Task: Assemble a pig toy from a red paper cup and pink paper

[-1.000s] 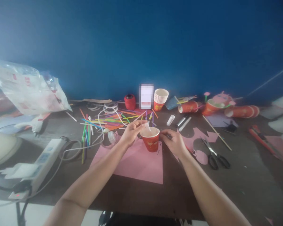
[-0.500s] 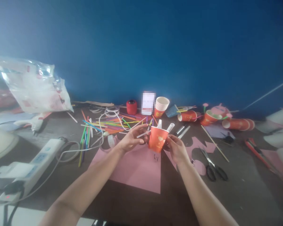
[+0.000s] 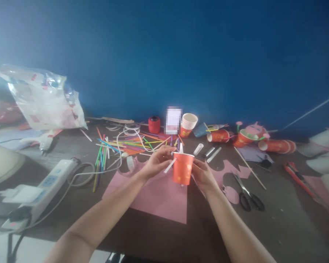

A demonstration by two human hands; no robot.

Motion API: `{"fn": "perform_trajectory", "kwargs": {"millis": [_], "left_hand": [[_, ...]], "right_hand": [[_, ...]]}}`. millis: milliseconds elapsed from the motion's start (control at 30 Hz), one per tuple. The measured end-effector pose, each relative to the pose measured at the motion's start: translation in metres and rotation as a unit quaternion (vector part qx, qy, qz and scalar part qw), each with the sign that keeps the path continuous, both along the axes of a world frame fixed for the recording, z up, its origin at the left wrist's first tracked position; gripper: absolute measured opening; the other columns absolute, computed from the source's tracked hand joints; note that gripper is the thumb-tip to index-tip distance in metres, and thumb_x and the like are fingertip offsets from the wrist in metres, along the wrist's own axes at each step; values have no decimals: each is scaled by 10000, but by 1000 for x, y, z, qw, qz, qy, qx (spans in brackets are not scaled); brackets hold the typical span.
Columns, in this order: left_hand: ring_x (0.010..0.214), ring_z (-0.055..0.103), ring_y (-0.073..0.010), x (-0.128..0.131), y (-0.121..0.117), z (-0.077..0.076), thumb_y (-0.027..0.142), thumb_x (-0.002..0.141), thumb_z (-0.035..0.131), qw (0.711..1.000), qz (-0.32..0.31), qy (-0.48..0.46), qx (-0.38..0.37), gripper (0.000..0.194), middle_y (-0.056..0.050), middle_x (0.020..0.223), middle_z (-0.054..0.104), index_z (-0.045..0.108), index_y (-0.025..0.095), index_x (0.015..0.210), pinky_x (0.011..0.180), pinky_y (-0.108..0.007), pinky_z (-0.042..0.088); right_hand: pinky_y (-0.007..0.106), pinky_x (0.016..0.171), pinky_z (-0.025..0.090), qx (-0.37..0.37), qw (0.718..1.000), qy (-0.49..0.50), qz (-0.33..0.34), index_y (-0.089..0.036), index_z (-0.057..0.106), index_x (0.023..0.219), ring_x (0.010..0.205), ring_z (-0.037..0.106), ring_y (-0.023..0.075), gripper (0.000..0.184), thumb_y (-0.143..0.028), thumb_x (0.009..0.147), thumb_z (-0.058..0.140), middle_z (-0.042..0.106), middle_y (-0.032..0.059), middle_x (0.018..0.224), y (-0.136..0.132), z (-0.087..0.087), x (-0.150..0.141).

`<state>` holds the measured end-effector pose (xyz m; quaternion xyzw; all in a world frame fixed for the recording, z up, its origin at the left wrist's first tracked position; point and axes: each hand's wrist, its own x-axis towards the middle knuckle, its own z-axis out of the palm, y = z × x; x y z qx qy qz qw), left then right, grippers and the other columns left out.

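Note:
An orange-red paper cup (image 3: 182,168) with a pale heart print is held upright over a pink paper sheet (image 3: 159,197). My right hand (image 3: 204,174) grips its right side, the fingertips partly hidden behind it. At the cup's left rim is my left hand (image 3: 159,160), its fingers curled round the edge and its thumb near the wall. A narrow white strip (image 3: 170,166) slants down from the cup's left side beside that thumb; what fixes it there cannot be made out. Something whitish (image 3: 181,148) shows above the rim, inside or behind the cup.
Coloured sticks (image 3: 131,143) and a white cable (image 3: 98,174) lie left of centre. Scissors (image 3: 246,193) and a red utility knife (image 3: 298,179) lie right. Stacked cups (image 3: 189,124) stand behind. A power strip (image 3: 48,186) and a glue gun (image 3: 44,141) are at left.
The cup has turned and come down slightly, so its heart print now sits farther right. The white strip tilts more steeply. Both hands have stayed at the cup.

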<state>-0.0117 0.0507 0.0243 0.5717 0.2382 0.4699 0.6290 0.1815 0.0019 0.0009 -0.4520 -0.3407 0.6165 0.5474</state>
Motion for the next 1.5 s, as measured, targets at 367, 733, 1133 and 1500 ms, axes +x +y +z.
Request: {"fn": "perform_trajectory", "kwargs": {"millis": [367,733,1133,1500], "left_hand": [[827,569,-152,1,2,-6,313,712,704,1000,14,16,-10,374,-66,1058,532,617,207,1060,599,-216,496],[640,534,-79,5,-3,-8,214,692,730,913,113,163,357,380,-80,997,582,600,191,1048,552,-208,487],[882,616,-152,3,-9,-8,77,743,633,823,74,221,518,232,-125,1200,516,609,185,947,748,-302,543],[881,617,-157,4,-9,-8,75,763,619,831,99,205,508,182,-105,1107,576,606,183,909,755,-305,543]], "right_hand": [[324,725,490,20,1000,-23,2,-172,613,793,704,609,168,230,-379,722,685,653,27,762,1,-3,-4],[474,921,404,381,802,-442,-131,-214,528,1141,1056,503,256,369,-174,778,579,554,93,1101,-21,33,-6],[401,828,428,394,802,-438,-105,-236,606,960,908,552,212,202,-115,809,549,631,43,937,-21,32,-11],[423,869,383,401,788,-462,-68,-233,582,975,871,580,206,177,-183,805,579,665,37,977,-20,36,-7]]}}
